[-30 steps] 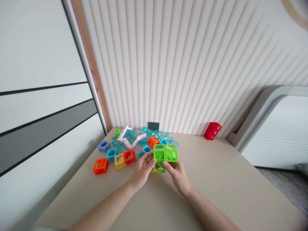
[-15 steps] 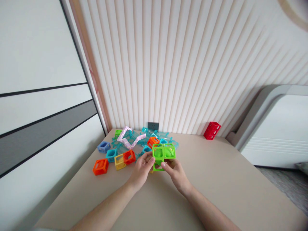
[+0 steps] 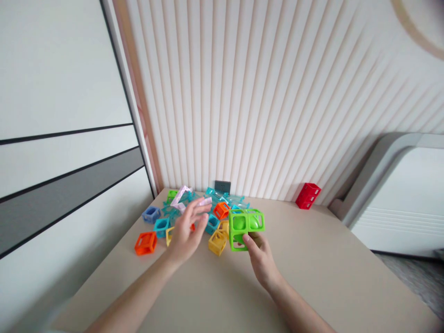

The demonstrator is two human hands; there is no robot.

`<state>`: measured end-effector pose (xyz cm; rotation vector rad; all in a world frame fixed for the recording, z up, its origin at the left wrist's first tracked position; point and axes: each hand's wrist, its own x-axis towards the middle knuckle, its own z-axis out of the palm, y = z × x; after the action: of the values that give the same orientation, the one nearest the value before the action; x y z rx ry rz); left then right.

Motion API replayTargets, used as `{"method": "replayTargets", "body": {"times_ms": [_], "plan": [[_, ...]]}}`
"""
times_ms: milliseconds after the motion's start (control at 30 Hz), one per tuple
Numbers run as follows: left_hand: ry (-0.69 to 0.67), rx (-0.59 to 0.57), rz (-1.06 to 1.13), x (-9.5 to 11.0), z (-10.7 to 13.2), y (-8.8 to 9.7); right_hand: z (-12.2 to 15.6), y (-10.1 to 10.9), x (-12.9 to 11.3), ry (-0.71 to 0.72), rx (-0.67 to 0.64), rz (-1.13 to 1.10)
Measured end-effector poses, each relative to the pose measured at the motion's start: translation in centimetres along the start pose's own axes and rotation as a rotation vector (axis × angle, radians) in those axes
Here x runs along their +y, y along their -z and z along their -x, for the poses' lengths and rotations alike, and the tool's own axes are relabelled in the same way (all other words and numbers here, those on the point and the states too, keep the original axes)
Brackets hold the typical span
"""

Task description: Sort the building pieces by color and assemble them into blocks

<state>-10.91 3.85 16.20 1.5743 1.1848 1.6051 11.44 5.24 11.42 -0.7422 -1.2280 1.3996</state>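
My right hand (image 3: 262,259) grips a bright green L-shaped block (image 3: 247,223) made of joined hollow cubes, with the thumb on its near face and the other fingers mostly hidden behind. Away from the block, my left hand (image 3: 186,235) hangs over the toy pieces with its fingers spread, holding nothing. It partly covers a yellow hollow cube, a red piece and the pale lilac zigzag piece (image 3: 178,200). Between my hands lie yellow hollow cubes (image 3: 217,242), a teal cube (image 3: 212,224) and an orange cube (image 3: 221,210).
To the left sit an orange cube (image 3: 145,243), a teal cube (image 3: 161,226) and a blue one (image 3: 151,214). Clear turquoise pieces (image 3: 236,200) are heaped along the wall. A red block (image 3: 308,195) stands at the back right of the beige table (image 3: 312,259).
My left hand has let go of the green block and moved left over the pile, opening out. The right hand has carried the block slightly right, uncovering the yellow cubes.
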Motion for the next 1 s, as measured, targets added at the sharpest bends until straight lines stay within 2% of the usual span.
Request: {"method": "replayTargets", "body": {"times_ms": [67, 133, 167, 233, 300, 367, 467, 633, 1000], "plan": [[-0.014, 0.049, -0.148, 0.7, -3.3, 3.5, 0.0, 0.0, 0.0, -0.009, -0.015, 0.001], [0.025, 0.070, -0.330, 0.3, -7.0, 7.4, 0.1, -0.2, -0.1, -0.020, -0.025, 0.001], [0.062, 0.082, -0.474, -0.4, -8.7, 9.3, 0.2, -0.4, -0.2, -0.025, -0.031, 0.003], [0.250, 0.054, -0.826, -2.4, -11.6, 12.6, 0.3, -0.7, -0.4, -0.036, -0.043, 0.007], [0.365, 0.012, -0.911, -4.6, -13.4, 14.9, 0.4, -0.8, -0.6, -0.042, -0.045, 0.021], [0.442, -0.018, -0.967, -6.6, -14.1, 16.2, 0.5, -0.9, -0.8, -0.040, -0.041, 0.042], [0.540, -0.056, -1.025, -9.0, -13.9, 16.7, 0.5, -0.9, -1.1, -0.039, -0.047, 0.065], [0.677, -0.103, -1.059, -11.4, -13.7, 15.8, 0.6, -0.9, -1.2, -0.067, -0.062, 0.071], [0.649, -0.102, -1.151, -13.6, -14.6, 14.8, 0.8, -0.9, -0.9, -0.085, -0.072, 0.059]]}}
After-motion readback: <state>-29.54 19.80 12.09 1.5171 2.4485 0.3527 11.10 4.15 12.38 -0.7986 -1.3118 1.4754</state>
